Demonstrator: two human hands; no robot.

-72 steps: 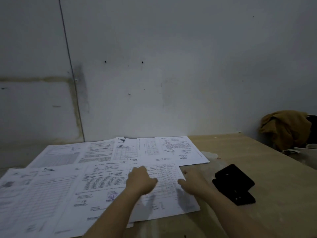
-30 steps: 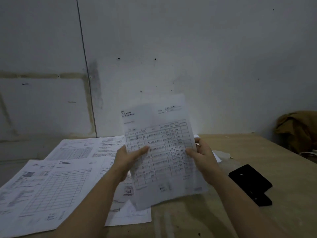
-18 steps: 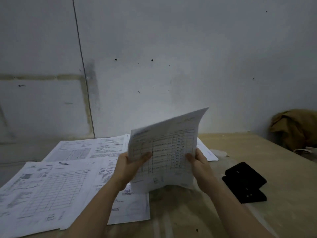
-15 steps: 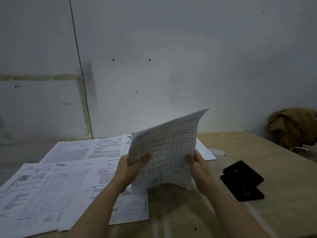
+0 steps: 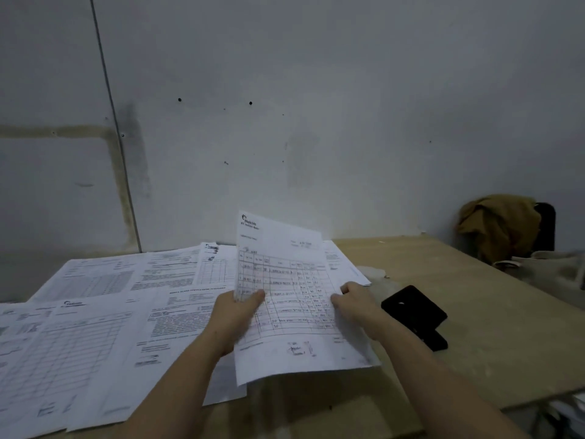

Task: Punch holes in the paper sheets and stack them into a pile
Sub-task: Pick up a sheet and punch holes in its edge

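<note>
1. Several white printed paper sheets (image 5: 95, 327), filled with tables and text, are seen spread flat and overlapping across the left half of the pale wooden table (image 5: 493, 327). They reach back to the foot of the grey wall (image 5: 316, 122).
2. Just right of that spread, the left hand (image 5: 235, 315) is raised. Its thumb is laid across the front of a sheet's left edge and its fingers are tucked behind, so the edge is pinched.
3. Between the two hands, a single white sheet (image 5: 294, 343) with a printed grid and a letterhead at its top left is held up off the table. It is tilted with its top edge leaning away toward the wall. Its lower left corner is seen over the near edge of the spread sheets; whether it touches them cannot be told.
4. On the sheet's right edge, the right hand (image 5: 354, 304) is closed round the paper, thumb in front, fingers curled behind.
5. Just beyond that wrist, a black hole punch (image 5: 414, 312) is left lying on the table, untouched.
6. Far right, a mustard-yellow crumpled cloth (image 5: 500, 223) is heaped against the wall.
</note>
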